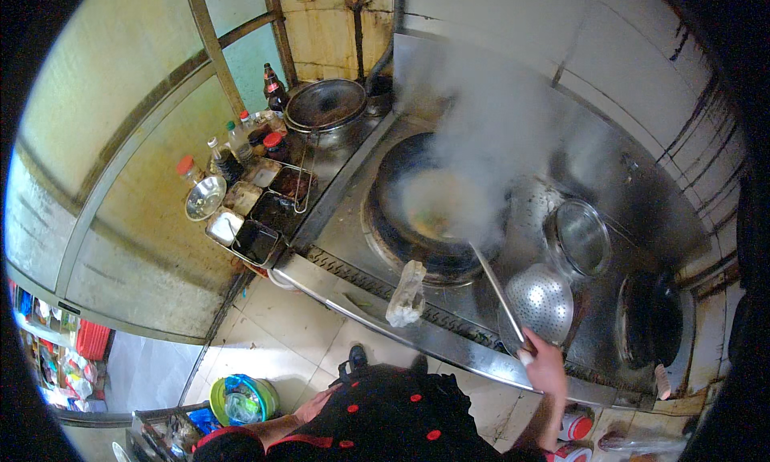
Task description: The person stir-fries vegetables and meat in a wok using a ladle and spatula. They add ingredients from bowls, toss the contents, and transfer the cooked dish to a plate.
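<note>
My right hand [546,366] grips the end of a long-handled metal utensil [496,289]; steam hides its head inside the wok. The dark wok [394,179] sits over a burner, and thick steam rises from the food [430,215] in it, blurring the contents. Just beyond my right hand lies a round perforated strainer [539,302]. My left hand [314,406] is low beside the black apron [397,414], its fingers partly hidden against the cloth. A folded whitish cloth [407,296] lies across the front edge of the stove [355,308].
Seasoning trays [255,240], several bottles [239,142] and a metal bowl [206,197] stand at left. Behind them a strainer [326,104] rests on a pot. Right of the wok are a metal pot [580,236] and a dark pan [649,317]. A green bucket [269,396] stands on the floor.
</note>
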`<control>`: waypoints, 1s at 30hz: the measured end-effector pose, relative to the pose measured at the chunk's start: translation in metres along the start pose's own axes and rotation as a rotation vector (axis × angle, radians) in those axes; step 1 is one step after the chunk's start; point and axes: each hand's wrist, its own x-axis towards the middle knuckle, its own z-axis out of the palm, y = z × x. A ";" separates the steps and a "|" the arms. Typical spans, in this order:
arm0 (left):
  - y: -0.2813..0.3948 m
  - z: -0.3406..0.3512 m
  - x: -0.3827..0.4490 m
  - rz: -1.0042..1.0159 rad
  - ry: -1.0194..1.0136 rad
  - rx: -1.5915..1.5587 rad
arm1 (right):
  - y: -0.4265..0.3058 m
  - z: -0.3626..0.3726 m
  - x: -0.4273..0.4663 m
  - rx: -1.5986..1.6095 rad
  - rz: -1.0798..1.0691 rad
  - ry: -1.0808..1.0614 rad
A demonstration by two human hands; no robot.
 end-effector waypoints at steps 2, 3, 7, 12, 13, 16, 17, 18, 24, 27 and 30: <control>-0.015 0.009 -0.001 -0.052 -0.019 -0.183 | 0.018 0.029 0.024 -0.023 -0.086 0.064; -0.035 0.020 -0.002 -0.138 -0.040 -0.354 | 0.027 0.046 0.039 0.097 -0.037 0.087; -0.050 0.025 -0.011 -0.112 -0.019 -0.525 | 0.046 0.121 0.090 0.419 -0.050 0.303; -0.024 0.013 -0.015 -0.158 -0.058 -0.268 | -0.030 0.113 0.103 1.133 0.292 0.077; -0.031 0.016 -0.016 -0.201 -0.081 -0.330 | -0.032 0.109 0.104 1.312 0.314 -0.002; -0.027 0.018 -0.017 -0.269 -0.088 -0.356 | -0.038 0.096 0.102 1.651 0.346 -0.137; -0.020 0.017 -0.018 -0.275 -0.083 -0.322 | -0.038 0.093 0.102 1.732 0.351 -0.163; -0.002 0.004 -0.011 -0.263 -0.099 -0.247 | -0.031 0.094 0.107 1.717 0.307 -0.133; 0.018 -0.003 -0.009 -0.143 -0.044 -0.100 | -0.030 0.104 0.148 1.066 0.245 -0.071; 0.022 -0.009 -0.003 -0.097 -0.106 0.068 | -0.024 0.102 0.134 1.184 0.276 -0.203; 0.023 -0.010 0.002 -0.112 -0.151 0.126 | -0.029 0.095 0.103 0.964 0.179 -0.264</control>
